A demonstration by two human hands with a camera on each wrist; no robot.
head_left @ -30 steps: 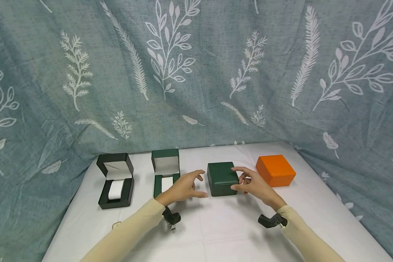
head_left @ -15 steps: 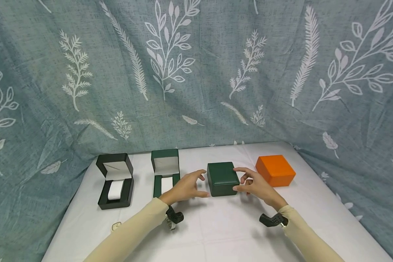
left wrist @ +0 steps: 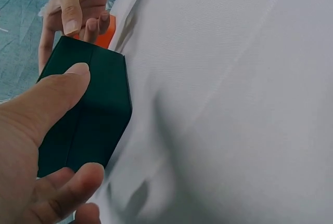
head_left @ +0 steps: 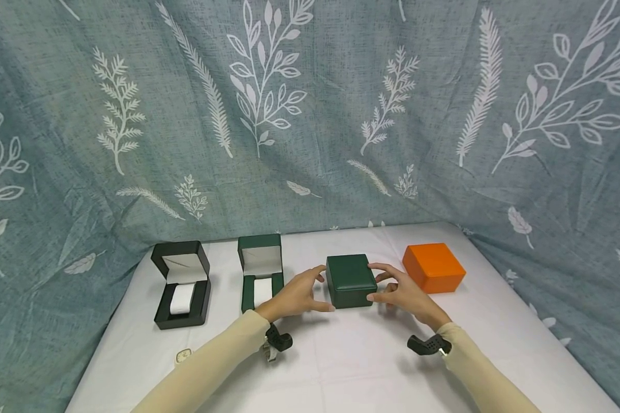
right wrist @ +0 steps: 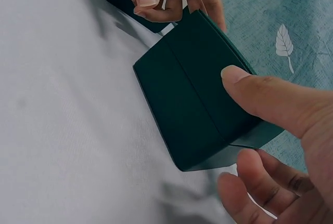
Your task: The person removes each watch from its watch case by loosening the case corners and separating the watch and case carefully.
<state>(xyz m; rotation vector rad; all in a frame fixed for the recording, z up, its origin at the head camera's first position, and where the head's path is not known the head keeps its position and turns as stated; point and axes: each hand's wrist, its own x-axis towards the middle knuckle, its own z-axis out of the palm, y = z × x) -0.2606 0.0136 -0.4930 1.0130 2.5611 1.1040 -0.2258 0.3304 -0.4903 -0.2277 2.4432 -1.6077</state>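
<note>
A closed green watch box [head_left: 350, 279] stands on the white-covered table between my hands. On its left is my left hand [head_left: 297, 294], thumb and index finger spread close to that side; whether they touch it I cannot tell. My right hand [head_left: 404, 294] has its loosely bent index finger and thumb at the right edge. In the right wrist view the thumb [right wrist: 235, 74] lies over the upper part of the box, above its seam. The left thumb [left wrist: 78, 73] overlaps the box in the left wrist view. Neither hand visibly lifts the box.
An open black watch box [head_left: 182, 285] and an open green one [head_left: 260, 269] stand left, with white cushions. An orange box [head_left: 434, 268] sits right. Near the left sleeve lies a gold-rimmed watch [head_left: 183, 355], partly hidden. A patterned curtain [head_left: 320, 126] hangs behind.
My right hand has shifted slightly right, its index finger drawing back from over the lid to the edge. My left hand has edged right, nearer the box. The box stays closed.
</note>
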